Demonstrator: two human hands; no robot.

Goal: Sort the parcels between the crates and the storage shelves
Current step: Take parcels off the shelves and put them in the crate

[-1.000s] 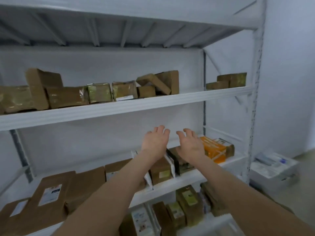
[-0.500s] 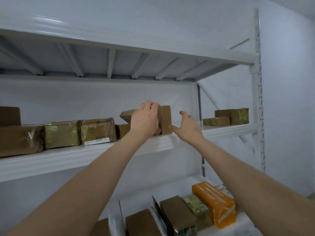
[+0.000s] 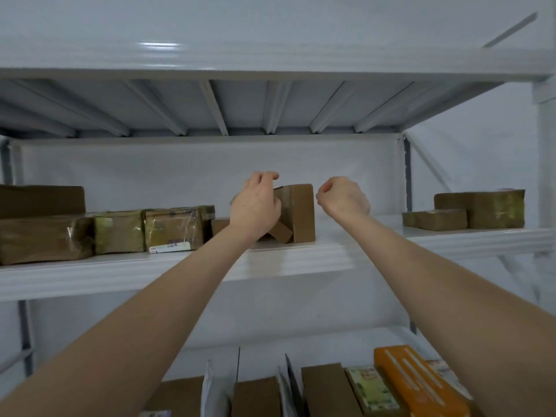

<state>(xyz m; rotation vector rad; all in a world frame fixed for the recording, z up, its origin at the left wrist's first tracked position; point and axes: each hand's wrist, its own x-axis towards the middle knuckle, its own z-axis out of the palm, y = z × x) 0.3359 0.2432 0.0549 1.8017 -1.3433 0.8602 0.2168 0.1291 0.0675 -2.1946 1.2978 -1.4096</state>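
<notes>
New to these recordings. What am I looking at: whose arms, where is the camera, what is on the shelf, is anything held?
No machine here: a person wears one camera on the head, so the picture looks along their own bare arms at a white shelf. On it lie taped parcels at the left, an upright box in the middle with a tilted box leaning against it, and two parcels at the right. The left hand curls over the tilted box and seems to grip it. The right hand is curled beside the upright box, touching nothing. An orange box lies on the shelf below.
</notes>
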